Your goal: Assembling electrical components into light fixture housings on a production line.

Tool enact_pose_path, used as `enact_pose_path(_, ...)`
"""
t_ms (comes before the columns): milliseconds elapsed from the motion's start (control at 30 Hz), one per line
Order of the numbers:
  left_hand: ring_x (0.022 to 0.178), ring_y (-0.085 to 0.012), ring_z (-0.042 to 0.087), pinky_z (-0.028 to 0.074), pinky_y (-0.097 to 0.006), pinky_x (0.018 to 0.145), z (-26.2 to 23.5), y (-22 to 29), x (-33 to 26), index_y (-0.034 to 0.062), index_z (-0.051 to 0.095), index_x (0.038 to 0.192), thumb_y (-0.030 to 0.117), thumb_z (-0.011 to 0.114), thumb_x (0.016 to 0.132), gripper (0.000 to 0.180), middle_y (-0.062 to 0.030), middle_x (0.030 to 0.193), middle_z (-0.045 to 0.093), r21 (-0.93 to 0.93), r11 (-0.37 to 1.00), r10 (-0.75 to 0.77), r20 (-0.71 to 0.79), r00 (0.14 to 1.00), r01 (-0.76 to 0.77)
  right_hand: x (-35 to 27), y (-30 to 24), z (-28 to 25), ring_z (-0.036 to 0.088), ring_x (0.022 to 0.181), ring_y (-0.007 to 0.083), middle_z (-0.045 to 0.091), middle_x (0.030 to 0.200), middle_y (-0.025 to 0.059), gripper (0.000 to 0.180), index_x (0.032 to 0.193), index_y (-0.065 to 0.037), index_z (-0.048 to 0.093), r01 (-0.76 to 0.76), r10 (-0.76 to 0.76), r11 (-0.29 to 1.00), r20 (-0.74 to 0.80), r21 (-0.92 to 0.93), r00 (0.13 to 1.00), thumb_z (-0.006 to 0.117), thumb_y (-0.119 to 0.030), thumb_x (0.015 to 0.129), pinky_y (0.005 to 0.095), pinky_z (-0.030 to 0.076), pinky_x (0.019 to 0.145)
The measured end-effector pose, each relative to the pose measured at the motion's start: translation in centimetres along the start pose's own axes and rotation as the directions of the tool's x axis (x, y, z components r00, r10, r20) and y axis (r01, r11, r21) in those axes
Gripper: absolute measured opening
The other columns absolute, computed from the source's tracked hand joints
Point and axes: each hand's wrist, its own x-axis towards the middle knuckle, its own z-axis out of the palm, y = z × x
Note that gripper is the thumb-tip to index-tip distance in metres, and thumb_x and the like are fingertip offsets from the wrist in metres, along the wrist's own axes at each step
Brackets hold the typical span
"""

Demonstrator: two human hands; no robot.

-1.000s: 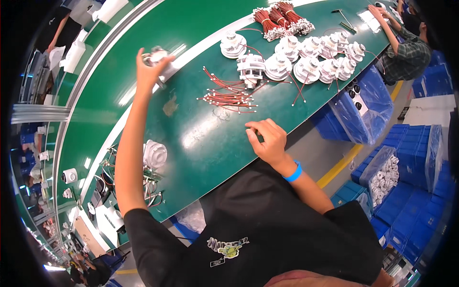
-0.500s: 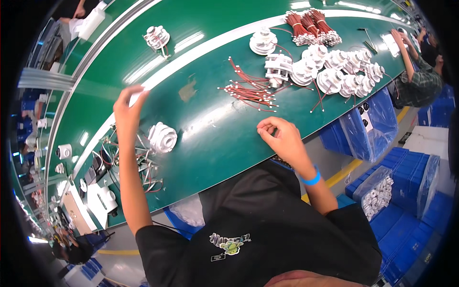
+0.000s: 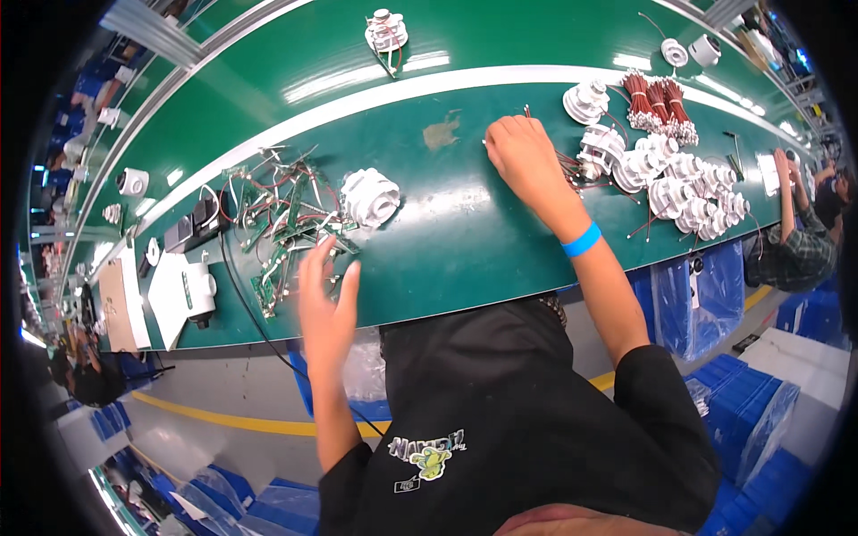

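My left hand (image 3: 327, 299), slightly blurred, has its thumb and fingers apart. It is just in front of a tangle of green circuit boards with wires (image 3: 290, 210). Beyond its fingertips, a white round plastic housing (image 3: 369, 197) sits at the edge of that tangle. My right hand (image 3: 527, 161), a blue band on its wrist, is lowered onto a loose pile of thin red wires (image 3: 567, 165) with white connectors. Its fingers are curled together, and the fingertips are hidden, so what they pinch cannot be made out. The hand covers much of the pile.
Right of the wires stand several white assemblies (image 3: 672, 196), with bundled red wires (image 3: 659, 105) behind. Another assembly (image 3: 386, 34) rests across the white strip. At left are a white camera-like unit (image 3: 198, 290) and black boxes (image 3: 192, 225). A co-worker (image 3: 795, 232) works far right.
The view has shifted, so the bench appears farther right. My right hand has reached forward onto the red wires. My left hand has drawn back from the far side toward the circuit boards, fingers spread.
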Motion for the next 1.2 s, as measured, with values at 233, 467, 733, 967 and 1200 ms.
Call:
enact_pose_path(233, 0.137, -0.0445, 0.031, 0.031, -0.05, 0.111, 7.6, 0.2, 4.9, -0.0036, 0.038, 0.14, 0.019, 0.069, 0.086, 0.067, -0.0277, 0.145, 0.035, 0.518, 0.793, 0.382, -0.009, 0.924, -0.322, -1.5, -4.4, -7.3, 0.059, 0.068, 0.021, 0.06, 0.081, 0.0078, 0.009, 0.091, -0.002, 0.062, 0.007, 0.185, 0.872, -0.342, 0.49, 0.921, 0.067, 0.0, 0.084, 0.0317, 0.046, 0.059)
enact_pose_path(467, 0.138, -0.0442, 0.031, 0.031, -0.053, 0.111, 11.9, 0.6, -0.6, -0.0005, 0.041, 0.139, 0.013, 0.073, 0.081, 0.068, -0.0248, 0.149, 0.029, 0.549, 0.725, 0.524, -0.047, 0.851, -0.416, -7.7, -6.6, -4.8, 0.055, 0.075, 0.0032, 0.062, 0.087, -0.0012, 0.008, 0.096, 0.0, 0.063, -0.434, 0.533, 0.233, 0.259, 0.871, 0.806, 0.066, -0.005, 0.091, 0.0199, 0.045, 0.067)
enact_pose_path(733, 0.12, -0.0307, 0.046, 0.046, -0.045, 0.102, 12.2, -0.9, -1.9, 0.0112, 0.069, 0.112, 0.008, 0.08, 0.073, 0.04, -0.0128, 0.13, 0.045, 0.462, 0.696, 0.661, -0.115, 0.741, -0.55, -9.0, -8.3, -2.4, 0.058, 0.076, 0.0054, 0.064, 0.086, 0.0004, 0.01, 0.097, 0.002, 0.063, -0.45, 0.518, 0.059, 0.358, 0.891, 0.777, 0.066, -0.006, 0.091, 0.0199, 0.046, 0.068)
enact_pose_path(967, 0.101, -0.0232, 0.046, 0.05, -0.049, 0.098, 13.3, -1.1, -1.0, 0.013, 0.075, 0.097, 0.001, 0.081, 0.068, 0.032, -0.0068, 0.101, 0.044, 0.441, 0.678, 0.701, -0.146, 0.698, -0.589, -9.7, -7.7, -2.8, 0.064, 0.079, 0.0094, 0.067, 0.088, 0.0058, 0.011, 0.099, 0.002, 0.062, -0.447, 0.582, -0.106, 0.419, 0.888, 0.697, 0.065, -0.006, 0.092, 0.0209, 0.047, 0.064)
enact_pose_path(1200, 0.118, -0.0308, 0.05, 0.034, -0.054, 0.109, 12.1, 0.0, -3.4, 0.0064, 0.061, 0.124, 0.008, 0.069, 0.082, 0.043, -0.0132, 0.125, 0.051, 0.407, 0.765, 0.484, 0.147, 0.862, -0.499, -10.5, -7.4, -2.5, 0.064, 0.087, 0.0102, 0.068, 0.093, 0.006, 0.013, 0.101, 0.003, 0.064, -0.451, 0.535, -0.193, 0.478, 0.872, 0.696, 0.067, -0.003, 0.09, 0.0224, 0.051, 0.077)
